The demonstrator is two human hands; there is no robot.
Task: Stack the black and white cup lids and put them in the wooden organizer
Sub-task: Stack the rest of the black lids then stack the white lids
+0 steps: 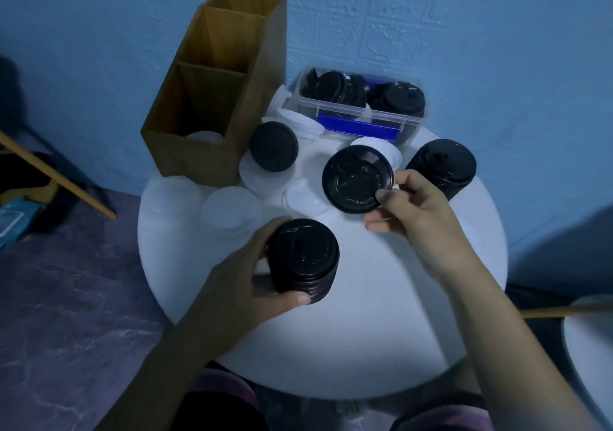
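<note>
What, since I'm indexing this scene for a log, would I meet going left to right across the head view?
wooden organizer → black lid stack gripped by the left hand → single black lid pinched by the right hand → standing black stack. The clear box overlaps these, so it is left out.

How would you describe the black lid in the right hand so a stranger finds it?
Find the round white table. Near its middle the right hand pinches one black lid by its rim. Unlike the black stack beside it, it is one lid alone.
</note>
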